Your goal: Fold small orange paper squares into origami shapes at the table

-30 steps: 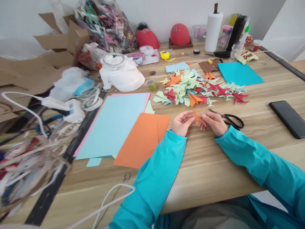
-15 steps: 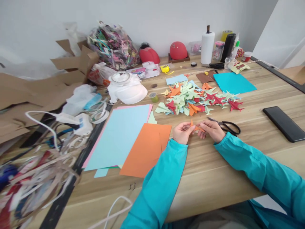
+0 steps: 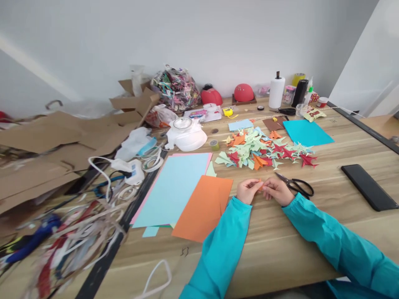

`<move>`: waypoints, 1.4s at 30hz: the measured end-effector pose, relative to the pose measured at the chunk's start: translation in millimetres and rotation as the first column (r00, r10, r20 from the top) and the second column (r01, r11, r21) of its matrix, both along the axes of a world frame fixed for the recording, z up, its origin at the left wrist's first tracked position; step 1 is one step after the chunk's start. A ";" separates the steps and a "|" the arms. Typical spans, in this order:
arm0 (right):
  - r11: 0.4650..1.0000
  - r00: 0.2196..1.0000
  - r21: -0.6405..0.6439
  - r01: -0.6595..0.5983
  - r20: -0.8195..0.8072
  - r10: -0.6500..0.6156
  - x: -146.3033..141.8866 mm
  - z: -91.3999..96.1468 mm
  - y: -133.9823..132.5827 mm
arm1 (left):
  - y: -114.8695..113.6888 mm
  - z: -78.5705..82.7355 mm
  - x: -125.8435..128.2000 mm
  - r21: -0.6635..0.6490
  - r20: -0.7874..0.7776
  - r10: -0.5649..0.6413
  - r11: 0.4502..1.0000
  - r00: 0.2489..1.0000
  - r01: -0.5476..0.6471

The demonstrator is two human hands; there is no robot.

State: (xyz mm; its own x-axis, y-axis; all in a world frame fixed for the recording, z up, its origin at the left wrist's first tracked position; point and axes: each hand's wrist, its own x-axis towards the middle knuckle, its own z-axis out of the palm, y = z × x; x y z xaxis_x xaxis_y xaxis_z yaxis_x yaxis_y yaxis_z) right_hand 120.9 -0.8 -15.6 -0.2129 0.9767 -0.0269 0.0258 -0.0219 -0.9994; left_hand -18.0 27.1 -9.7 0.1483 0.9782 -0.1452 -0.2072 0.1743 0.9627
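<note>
My left hand (image 3: 247,191) and my right hand (image 3: 277,190) meet over the wooden table (image 3: 280,232), fingers pinched together on a small folded orange paper piece (image 3: 260,185), mostly hidden between them. Both arms wear teal sleeves. Black scissors (image 3: 297,185) lie just right of my right hand. A heap of folded paper shapes (image 3: 264,150) in green, red and orange lies beyond my hands. An orange sheet (image 3: 204,207) lies left of my left hand, overlapping a light blue sheet (image 3: 173,189).
A black phone (image 3: 368,187) lies at right. A teal sheet (image 3: 307,133) sits at the back right, with a paper towel roll (image 3: 277,92) behind it. White bowl-like object (image 3: 187,135), tape rolls, cables and cardboard (image 3: 62,141) crowd the left side.
The camera has tilted up, so the table and my hands sit lower in view. My hands have closed in together around the orange piece, which shows less than before.
</note>
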 end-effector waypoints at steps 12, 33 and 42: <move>0.996 0.998 -0.064 -0.064 -0.007 0.063 5.8 4.1 2.6 | 1.0 -0.3 3.1 0.068 -0.138 -0.002 0.998 0.990 0.012; 0.983 0.976 -0.166 0.081 -0.184 -0.112 5.9 8.4 -0.9 | -17.5 -3.5 -3.5 0.167 0.074 0.015 0.986 0.997 -0.027; 0.994 0.967 -0.033 0.107 -0.228 -0.111 1.8 5.5 -4.6 | -15.8 -8.2 -0.3 0.287 -0.145 -0.006 0.957 0.989 0.048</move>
